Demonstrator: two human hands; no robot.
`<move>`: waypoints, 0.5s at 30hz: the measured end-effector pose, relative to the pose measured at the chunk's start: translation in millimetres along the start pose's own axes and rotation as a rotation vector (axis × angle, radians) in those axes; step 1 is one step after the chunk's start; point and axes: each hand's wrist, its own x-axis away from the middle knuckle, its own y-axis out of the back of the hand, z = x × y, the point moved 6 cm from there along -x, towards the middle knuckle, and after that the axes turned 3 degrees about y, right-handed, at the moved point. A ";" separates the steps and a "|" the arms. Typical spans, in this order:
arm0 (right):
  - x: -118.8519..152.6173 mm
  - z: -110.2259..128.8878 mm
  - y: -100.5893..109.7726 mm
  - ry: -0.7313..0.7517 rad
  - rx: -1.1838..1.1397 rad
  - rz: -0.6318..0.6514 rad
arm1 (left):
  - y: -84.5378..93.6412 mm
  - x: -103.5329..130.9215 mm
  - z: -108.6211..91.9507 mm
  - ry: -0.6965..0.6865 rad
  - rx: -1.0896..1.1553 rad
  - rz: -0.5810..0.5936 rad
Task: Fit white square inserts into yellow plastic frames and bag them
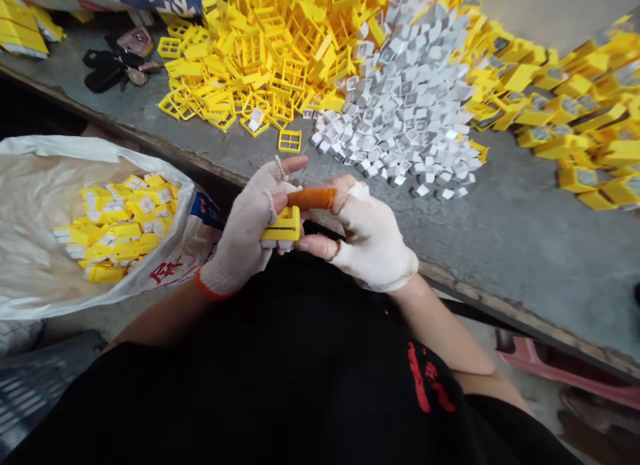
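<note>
My left hand [250, 218], in a white fingerless knit glove with an orange cuff, is closed around a yellow plastic frame [287, 226] with white cube-shaped caps [278, 243] along its lower side. My right hand [367, 228], gloved the same way, meets the frame at its right end. An orange finger sleeve [314, 198] covers its forefinger, which lies over the top, while the thumb presses near the white caps. The piece is held in front of my body, by the bench edge. Some fingertips are hidden behind it.
On the grey bench [505, 245] lie a heap of yellow frames [250, 65], a pile of white caps [405, 105] and yellow pieces [575, 111] at right. Keys [120, 61] lie at left. Below stands an open white sack [30, 231] holding yellow-and-white pieces [125, 228].
</note>
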 end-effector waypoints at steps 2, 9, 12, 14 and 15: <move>5.3 5.9 1.0 0.021 0.067 -0.025 | -4.4 1.1 -1.0 0.020 0.008 -0.011; 19.7 1.0 -9.5 -0.048 0.092 -0.110 | -11.2 -4.5 10.9 0.102 0.061 -0.003; 23.8 -23.9 -10.1 -0.197 -0.042 -0.284 | -9.0 -10.1 21.8 0.090 0.098 -0.067; 28.1 -36.9 -7.6 -0.243 -0.125 -0.407 | -9.9 -12.8 25.4 0.041 0.100 -0.082; 29.6 -40.5 -6.7 -0.248 -0.137 -0.421 | -11.1 -14.0 26.8 0.026 0.099 -0.073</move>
